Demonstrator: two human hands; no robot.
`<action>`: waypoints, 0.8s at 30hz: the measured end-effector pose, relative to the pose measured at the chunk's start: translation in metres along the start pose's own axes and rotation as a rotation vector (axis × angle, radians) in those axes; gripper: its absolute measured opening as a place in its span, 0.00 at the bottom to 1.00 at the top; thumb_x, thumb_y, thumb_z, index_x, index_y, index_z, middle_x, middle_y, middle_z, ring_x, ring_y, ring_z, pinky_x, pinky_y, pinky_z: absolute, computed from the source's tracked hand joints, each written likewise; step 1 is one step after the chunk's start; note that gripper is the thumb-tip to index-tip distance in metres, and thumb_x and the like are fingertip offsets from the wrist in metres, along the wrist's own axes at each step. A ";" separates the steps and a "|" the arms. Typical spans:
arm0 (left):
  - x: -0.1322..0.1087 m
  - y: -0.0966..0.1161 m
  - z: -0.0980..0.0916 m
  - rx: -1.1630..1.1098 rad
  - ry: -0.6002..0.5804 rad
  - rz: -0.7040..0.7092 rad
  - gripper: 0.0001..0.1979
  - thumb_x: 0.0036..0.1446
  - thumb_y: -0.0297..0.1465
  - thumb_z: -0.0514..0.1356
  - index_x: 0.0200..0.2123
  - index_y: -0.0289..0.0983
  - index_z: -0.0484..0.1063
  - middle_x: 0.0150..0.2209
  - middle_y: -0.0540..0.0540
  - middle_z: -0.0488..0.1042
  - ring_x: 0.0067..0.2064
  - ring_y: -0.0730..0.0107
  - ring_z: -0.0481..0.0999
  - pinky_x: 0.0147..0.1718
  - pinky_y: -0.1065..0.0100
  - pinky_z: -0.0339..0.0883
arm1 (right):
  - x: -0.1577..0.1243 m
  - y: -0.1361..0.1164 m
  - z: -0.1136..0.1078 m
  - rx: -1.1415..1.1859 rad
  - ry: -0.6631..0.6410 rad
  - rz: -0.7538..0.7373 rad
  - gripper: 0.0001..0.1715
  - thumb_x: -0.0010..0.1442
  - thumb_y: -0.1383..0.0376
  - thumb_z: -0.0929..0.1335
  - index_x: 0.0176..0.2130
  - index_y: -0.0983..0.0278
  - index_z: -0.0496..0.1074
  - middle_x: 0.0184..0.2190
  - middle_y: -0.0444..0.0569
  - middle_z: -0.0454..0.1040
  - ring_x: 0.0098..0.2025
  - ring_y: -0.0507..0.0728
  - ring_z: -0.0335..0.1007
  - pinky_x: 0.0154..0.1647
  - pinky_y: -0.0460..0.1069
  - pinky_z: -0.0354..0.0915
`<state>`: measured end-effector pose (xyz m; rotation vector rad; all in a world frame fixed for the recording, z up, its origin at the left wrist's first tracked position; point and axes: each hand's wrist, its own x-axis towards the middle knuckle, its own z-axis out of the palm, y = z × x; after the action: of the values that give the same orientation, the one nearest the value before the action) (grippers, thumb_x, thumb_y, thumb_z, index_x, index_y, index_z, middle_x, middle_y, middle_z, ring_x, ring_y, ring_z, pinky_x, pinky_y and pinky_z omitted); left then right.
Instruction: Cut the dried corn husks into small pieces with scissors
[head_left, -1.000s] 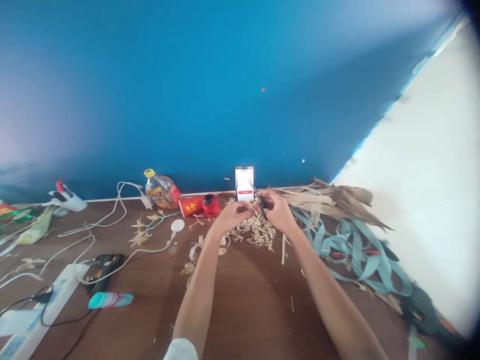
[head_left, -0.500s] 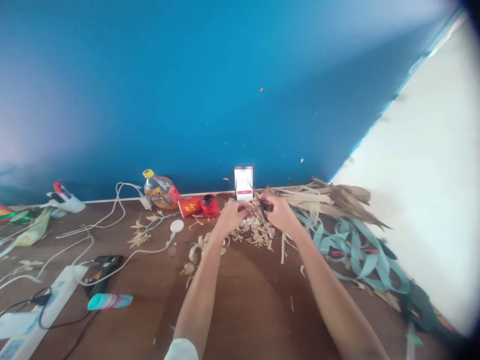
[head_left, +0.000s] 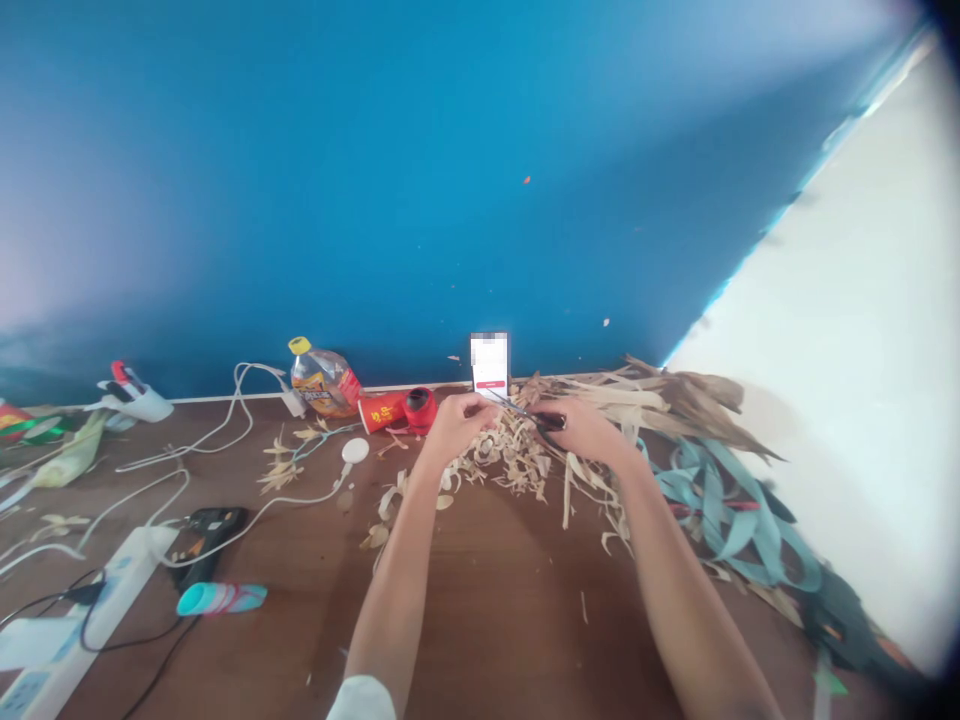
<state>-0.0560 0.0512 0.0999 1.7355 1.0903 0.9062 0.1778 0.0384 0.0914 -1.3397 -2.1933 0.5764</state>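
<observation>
In my right hand (head_left: 576,428) is a pair of dark-handled scissors (head_left: 546,420), fingers wrapped round the handles, blades reaching left toward my left hand. The fingers of my left hand (head_left: 459,424) are pinched together; whatever they hold is too small to make out. Curled, pale husk scraps (head_left: 517,455) lie heaped below and between both hands. Behind them a phone (head_left: 490,362) with a lit screen stands upright against the blue wall. A pile of long dried corn husks (head_left: 660,395) lies just past my right hand.
Teal ribbon (head_left: 720,505) lies tangled at right, by a black tool (head_left: 844,620). Left of my hands are a red can (head_left: 381,411), a yellow-capped bottle (head_left: 322,382) and a white cable disc (head_left: 355,451). A power strip (head_left: 112,600) and teal roll (head_left: 221,599) are nearer at left.
My right hand has moved right, away from my left hand, and the scissors' blades now show pointing left. My left hand has shifted slightly left.
</observation>
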 end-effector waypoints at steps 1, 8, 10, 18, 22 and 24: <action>0.000 0.000 -0.001 -0.004 0.005 0.008 0.13 0.54 0.38 0.58 0.29 0.34 0.73 0.26 0.47 0.75 0.29 0.71 0.71 0.30 0.71 0.62 | -0.001 0.000 -0.001 0.000 -0.022 0.001 0.23 0.48 0.70 0.65 0.42 0.59 0.78 0.30 0.46 0.78 0.27 0.54 0.67 0.27 0.46 0.58; -0.001 -0.001 -0.006 -0.040 -0.031 0.037 0.10 0.55 0.35 0.58 0.28 0.33 0.72 0.27 0.48 0.74 0.30 0.72 0.70 0.32 0.71 0.61 | -0.001 -0.003 0.000 0.027 -0.060 -0.003 0.20 0.49 0.69 0.65 0.41 0.59 0.79 0.26 0.43 0.76 0.25 0.53 0.65 0.26 0.46 0.56; 0.000 -0.001 -0.005 -0.054 -0.040 0.038 0.11 0.56 0.35 0.57 0.28 0.33 0.72 0.27 0.48 0.74 0.31 0.72 0.70 0.33 0.71 0.62 | 0.000 -0.005 0.001 0.028 -0.060 -0.005 0.20 0.50 0.69 0.65 0.41 0.59 0.79 0.25 0.43 0.76 0.24 0.52 0.64 0.26 0.46 0.56; 0.003 -0.007 0.000 -0.181 -0.025 -0.043 0.11 0.55 0.36 0.59 0.33 0.32 0.74 0.31 0.44 0.77 0.28 0.73 0.71 0.30 0.71 0.65 | 0.001 -0.010 0.002 0.036 -0.102 0.034 0.17 0.52 0.67 0.65 0.40 0.62 0.78 0.29 0.45 0.77 0.27 0.52 0.66 0.28 0.45 0.57; 0.002 -0.005 0.000 -0.162 -0.017 -0.048 0.11 0.55 0.35 0.58 0.32 0.33 0.75 0.32 0.44 0.78 0.28 0.75 0.71 0.29 0.72 0.64 | 0.001 -0.009 0.002 0.026 -0.104 0.043 0.16 0.52 0.67 0.65 0.39 0.62 0.78 0.29 0.45 0.78 0.27 0.52 0.66 0.29 0.45 0.57; 0.002 -0.005 0.001 -0.176 -0.018 -0.052 0.11 0.55 0.35 0.59 0.32 0.32 0.75 0.31 0.44 0.78 0.28 0.75 0.71 0.29 0.73 0.64 | 0.001 -0.009 0.002 0.018 -0.106 0.042 0.16 0.52 0.66 0.65 0.39 0.62 0.78 0.28 0.44 0.77 0.27 0.52 0.66 0.28 0.45 0.56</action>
<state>-0.0557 0.0542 0.0957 1.5617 1.0083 0.9245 0.1698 0.0355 0.0949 -1.3775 -2.2427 0.6967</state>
